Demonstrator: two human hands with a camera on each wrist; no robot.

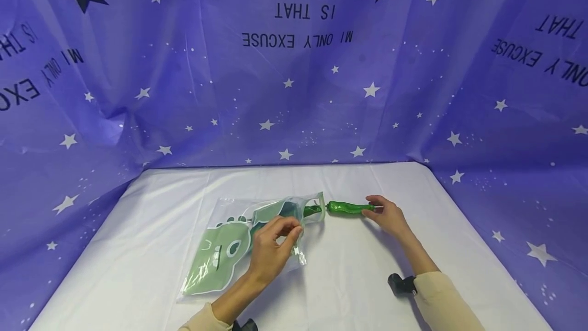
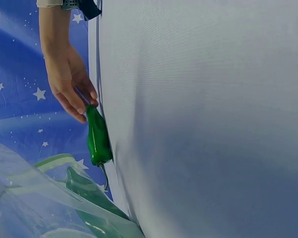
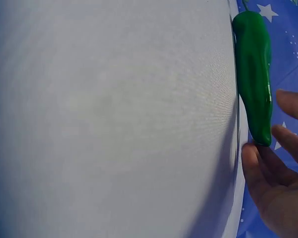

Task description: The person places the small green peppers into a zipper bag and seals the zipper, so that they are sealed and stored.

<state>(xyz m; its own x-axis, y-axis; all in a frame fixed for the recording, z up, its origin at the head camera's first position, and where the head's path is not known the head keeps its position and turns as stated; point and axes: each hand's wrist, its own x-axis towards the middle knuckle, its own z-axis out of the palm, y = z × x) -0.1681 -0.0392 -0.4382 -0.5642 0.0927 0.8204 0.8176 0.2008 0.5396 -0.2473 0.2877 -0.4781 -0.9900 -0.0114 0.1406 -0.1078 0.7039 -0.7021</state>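
A clear plastic bag (image 1: pixel 271 264) printed with a green cartoon dinosaur lies on the white surface. My left hand (image 1: pixel 273 246) is over its mouth end, thumb and forefinger pinching the near edge of the opening. Inside, close to that opening, a dark green pepper (image 1: pixel 312 211) shows through the plastic. Just outside lies another long green pepper (image 1: pixel 346 208), its stem pointing at the bag mouth. My right hand (image 1: pixel 389 217) has its thumb and fingers around the pepper's pointed tip. In the right wrist view, the fingers (image 3: pixel 293 146) stay at the tip, leaving the pepper's body uncovered.
A white cloth (image 1: pixel 349 275) covers the table. Purple star-printed curtains (image 1: pixel 294 91) rise behind it and along both sides. Dark wrist devices (image 1: pixel 401 285) sit near the beige sleeves (image 1: pixel 445 300).
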